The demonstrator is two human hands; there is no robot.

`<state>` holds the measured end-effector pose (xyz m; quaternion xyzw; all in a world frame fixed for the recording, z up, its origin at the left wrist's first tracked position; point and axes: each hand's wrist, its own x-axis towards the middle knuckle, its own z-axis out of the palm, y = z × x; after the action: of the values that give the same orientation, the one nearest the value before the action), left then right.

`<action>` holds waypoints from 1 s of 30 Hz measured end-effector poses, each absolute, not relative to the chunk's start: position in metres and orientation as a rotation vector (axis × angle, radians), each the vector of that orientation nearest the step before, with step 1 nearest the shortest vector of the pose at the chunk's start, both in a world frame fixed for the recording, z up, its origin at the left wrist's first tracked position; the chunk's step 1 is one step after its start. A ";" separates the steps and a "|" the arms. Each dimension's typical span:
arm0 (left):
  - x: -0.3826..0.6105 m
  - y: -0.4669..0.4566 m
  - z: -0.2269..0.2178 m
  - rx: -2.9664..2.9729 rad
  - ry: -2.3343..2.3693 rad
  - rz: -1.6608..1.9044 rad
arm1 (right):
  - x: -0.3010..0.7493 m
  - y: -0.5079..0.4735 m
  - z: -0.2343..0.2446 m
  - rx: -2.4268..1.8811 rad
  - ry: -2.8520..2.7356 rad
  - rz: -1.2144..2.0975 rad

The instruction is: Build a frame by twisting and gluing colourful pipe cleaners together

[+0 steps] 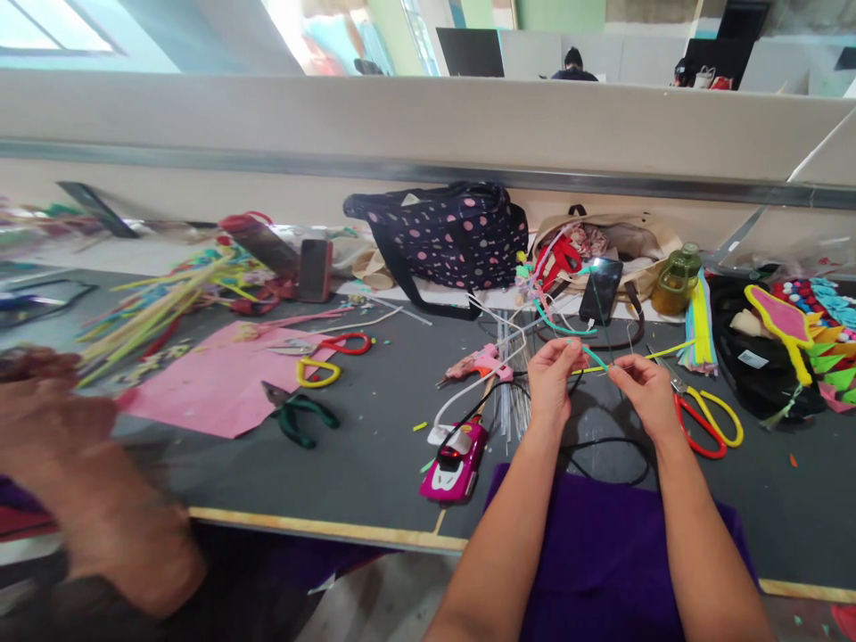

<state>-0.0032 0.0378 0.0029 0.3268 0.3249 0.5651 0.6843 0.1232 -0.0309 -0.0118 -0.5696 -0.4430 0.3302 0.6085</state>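
Observation:
A thin teal pipe cleaner [594,357] stretches between my two hands above the dark table. My left hand [555,379] pinches one end of it, fingertips pressed together. The other end is gripped by my right hand [643,390], also in a pinch. A long thin dark strand passes near the fingers, and I cannot tell what it is fixed to. Just left of my left hand lies a pink glue gun [491,362], with clear glue sticks [512,406] beside it. Red and yellow handled scissors [709,421] rest to the right of my right hand.
A magenta power strip [460,464] with cords sits near the front edge. Green pliers [298,415] and more scissors [327,358] lie by a pink sheet [207,383]. A co-worker's blurred arm [120,499] reaches in at left. Behind stand a dotted bag [455,236] and a bottle [677,281].

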 end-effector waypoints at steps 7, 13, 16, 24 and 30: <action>-0.003 0.038 0.002 0.732 0.686 1.211 | 0.123 -0.030 -0.013 -1.301 -0.949 0.773; -0.003 0.040 -0.001 0.696 0.670 1.184 | 0.122 -0.030 -0.010 -1.260 -0.880 0.811; -0.004 0.039 0.000 0.710 0.652 1.178 | 0.121 -0.030 -0.008 -1.249 -0.854 0.817; -0.003 0.039 0.000 0.719 0.639 1.169 | 0.121 -0.030 -0.008 -1.240 -0.799 0.825; -0.001 0.037 0.000 0.673 0.576 1.121 | 0.121 -0.029 -0.010 -1.230 -0.767 0.834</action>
<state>-0.0010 0.0369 0.0003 0.3088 0.2642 0.5138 0.7555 0.1215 -0.0292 -0.0100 -0.5457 -0.3402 0.3702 0.6703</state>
